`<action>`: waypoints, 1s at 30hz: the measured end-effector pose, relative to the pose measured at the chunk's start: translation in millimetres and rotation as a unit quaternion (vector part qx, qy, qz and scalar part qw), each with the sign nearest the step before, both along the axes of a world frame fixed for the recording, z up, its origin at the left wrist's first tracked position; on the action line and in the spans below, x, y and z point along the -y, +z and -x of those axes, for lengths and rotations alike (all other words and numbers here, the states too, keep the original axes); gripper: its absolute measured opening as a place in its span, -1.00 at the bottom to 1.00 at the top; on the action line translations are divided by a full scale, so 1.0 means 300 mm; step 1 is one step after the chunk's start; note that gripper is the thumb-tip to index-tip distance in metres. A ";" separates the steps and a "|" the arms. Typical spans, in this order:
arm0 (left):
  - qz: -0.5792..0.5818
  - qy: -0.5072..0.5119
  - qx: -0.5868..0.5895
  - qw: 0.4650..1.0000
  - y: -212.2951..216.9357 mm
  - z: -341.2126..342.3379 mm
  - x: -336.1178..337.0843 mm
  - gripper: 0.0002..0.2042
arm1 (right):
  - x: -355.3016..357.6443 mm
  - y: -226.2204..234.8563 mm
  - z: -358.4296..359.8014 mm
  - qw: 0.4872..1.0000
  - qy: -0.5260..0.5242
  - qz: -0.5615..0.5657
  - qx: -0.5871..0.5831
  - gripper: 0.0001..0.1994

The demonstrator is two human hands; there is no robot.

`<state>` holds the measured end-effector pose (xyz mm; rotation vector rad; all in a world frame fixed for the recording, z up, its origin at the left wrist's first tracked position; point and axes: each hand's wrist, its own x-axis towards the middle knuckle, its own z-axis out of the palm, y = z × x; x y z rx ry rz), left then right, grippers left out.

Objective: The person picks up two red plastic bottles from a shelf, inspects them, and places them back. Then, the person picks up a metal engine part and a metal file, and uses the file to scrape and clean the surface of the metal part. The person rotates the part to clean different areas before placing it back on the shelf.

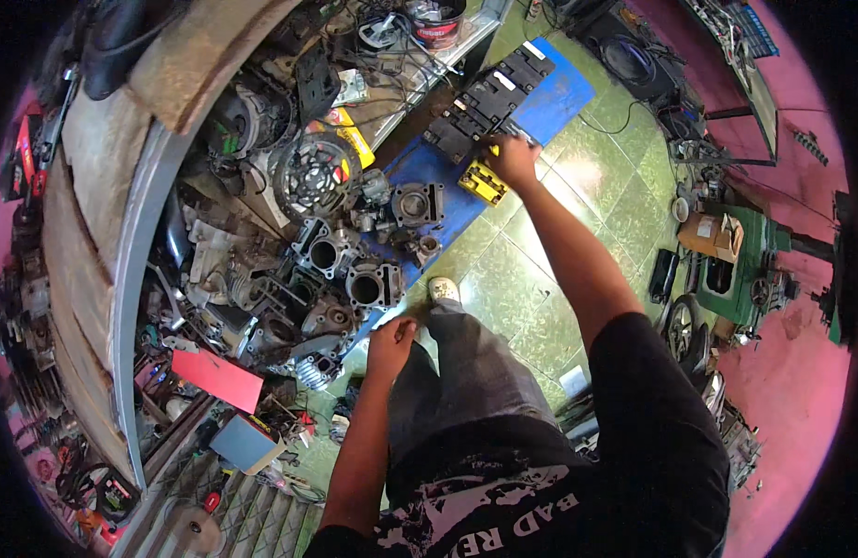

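My right hand reaches forward over a blue bench, its fingers closed beside a row of black batteries. A small yellow bit shows at its fingertips; I cannot make out what it belongs to. Just below that hand sits a yellow battery-like block with dark parts on top. Close to my body, my left hand hangs with its fingers curled in, and nothing shows in it. Beside it are greasy metal engine cylinders, the nearest being a cylinder block with a round bore.
More engine parts crowd the blue bench to the left. A shelf with a curved metal edge rises at far left. Green floor tiles lie at right, with a green machine and wheel by the pink wall.
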<state>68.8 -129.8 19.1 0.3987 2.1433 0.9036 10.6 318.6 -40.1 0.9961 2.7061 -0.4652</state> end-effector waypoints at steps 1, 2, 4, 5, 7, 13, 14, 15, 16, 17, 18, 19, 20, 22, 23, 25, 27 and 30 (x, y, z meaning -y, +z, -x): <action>0.018 -0.003 0.005 1.000 -0.036 -0.004 0.016 -0.83 | -0.038 0.006 0.048 0.998 0.042 -0.034 0.023 -0.55; 0.040 -0.009 0.016 0.999 -0.058 -0.006 0.024 -0.82 | -0.076 -0.028 0.073 0.996 0.071 -0.059 0.019 -0.47; 0.016 0.029 0.013 0.999 -0.123 -0.050 0.052 -0.81 | -0.109 -0.051 0.131 0.990 0.119 -0.064 0.043 -0.34; 0.003 0.046 0.012 0.999 -0.140 -0.067 0.055 -0.81 | -0.119 -0.078 0.142 0.987 0.124 -0.079 0.057 -0.36; 0.023 0.038 0.039 0.998 -0.175 -0.089 0.066 -0.80 | -0.139 -0.123 0.147 0.981 0.132 -0.110 0.084 -0.39; 0.048 0.014 0.054 0.997 -0.223 -0.178 0.092 -0.74 | -0.045 -0.156 0.103 0.978 0.117 -0.161 0.067 -0.33; 0.078 0.010 0.080 0.994 -0.209 -0.177 0.084 -0.73 | 0.008 -0.170 0.063 0.968 0.129 -0.214 0.028 -0.31; 0.074 0.021 0.079 0.994 -0.207 -0.180 0.086 -0.73 | 0.073 -0.180 0.025 0.954 0.138 -0.265 -0.013 -0.29; 0.070 0.026 0.076 0.994 -0.204 -0.182 0.095 -0.72 | 0.144 -0.189 -0.025 0.964 0.132 -0.227 -0.048 -0.27; 0.066 0.034 0.076 0.994 -0.206 -0.190 0.109 -0.72 | 0.221 -0.197 -0.076 0.970 0.132 -0.188 -0.081 -0.24; 0.052 0.063 0.091 0.992 -0.239 -0.213 0.143 -0.71 | 0.323 -0.183 -0.121 0.979 0.113 -0.149 -0.077 -0.24; 0.046 0.070 0.089 0.993 -0.274 -0.229 0.174 -0.71 | 0.437 -0.163 -0.169 0.987 0.095 -0.110 -0.071 -0.25; 0.040 0.077 0.088 0.992 -0.304 -0.246 0.207 -0.70 | 0.544 -0.151 -0.226 0.991 0.079 -0.085 -0.062 -0.25; 0.025 0.095 0.070 0.993 -0.305 -0.266 0.255 -0.73 | 0.755 -0.166 -0.368 0.997 0.039 -0.044 -0.054 -0.28; 0.017 0.105 0.052 0.993 -0.293 -0.261 0.274 -0.75 | 0.855 -0.182 -0.441 0.998 0.013 -0.029 -0.057 -0.30; 0.015 0.135 0.037 0.990 -0.276 -0.283 0.338 -0.76 | 1.035 -0.165 -0.553 0.998 0.009 0.020 -0.057 -0.34; 0.018 0.158 0.041 0.986 -0.263 -0.295 0.406 -0.75 | 1.127 -0.169 -0.592 0.991 0.106 0.087 -0.012 -0.38; 0.042 0.157 0.031 0.986 -0.253 -0.314 0.541 -0.72 | 1.204 -0.126 -0.546 0.968 0.225 0.103 -0.047 -0.46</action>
